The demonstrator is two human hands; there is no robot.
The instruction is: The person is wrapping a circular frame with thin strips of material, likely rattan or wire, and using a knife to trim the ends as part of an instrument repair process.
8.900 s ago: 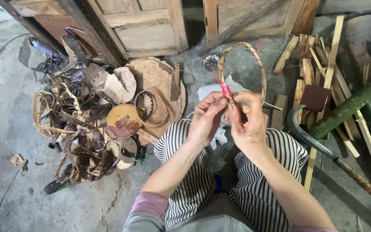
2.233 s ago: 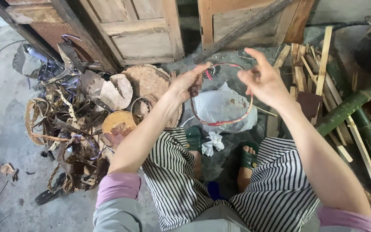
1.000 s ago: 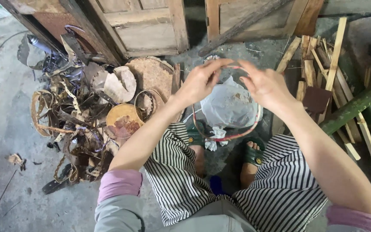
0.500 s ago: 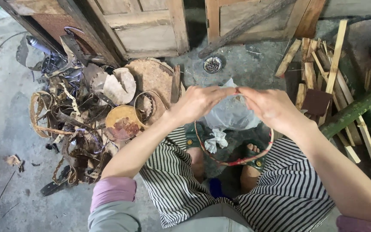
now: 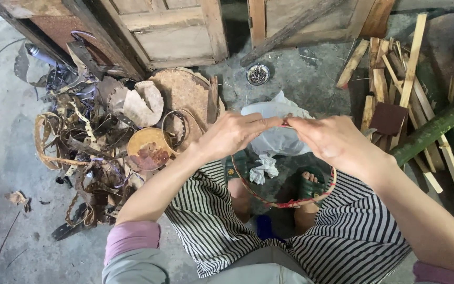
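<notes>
I see the hoop (image 5: 285,201), a thin ring wrapped in red and pale strips, hanging below both hands over the lap of the striped trousers (image 5: 211,226). Its top edge runs up between the fingertips, and its lower arc curves down in front of the two green sandals (image 5: 311,186).

My left hand (image 5: 232,134) has its grip pinched shut on the top of the hoop, thumb against the forefinger. My right hand (image 5: 334,142) meets it fingertip to fingertip, its grip also closed tight on the same short stretch of rim, so the two hands touch.

Just behind the hands lies a white plastic bag (image 5: 277,131) on the concrete floor (image 5: 6,158), and just below the left hand sits a crumpled white scrap (image 5: 261,169) near one sandal. Farther beyond the hands stands a small round tin (image 5: 258,74).

To the left of the left hand sits a rusty round lid (image 5: 148,150), with a flat woven disc (image 5: 185,92) behind it and a tangled heap of scrap strips (image 5: 80,147) farther out.

To the right of the right hand lies a pile of split wooden sticks (image 5: 395,73), a dark square block (image 5: 388,118) resting on them, and a green bamboo pole (image 5: 437,126) angled across. Wooden doors (image 5: 169,31) stand at the far side.
</notes>
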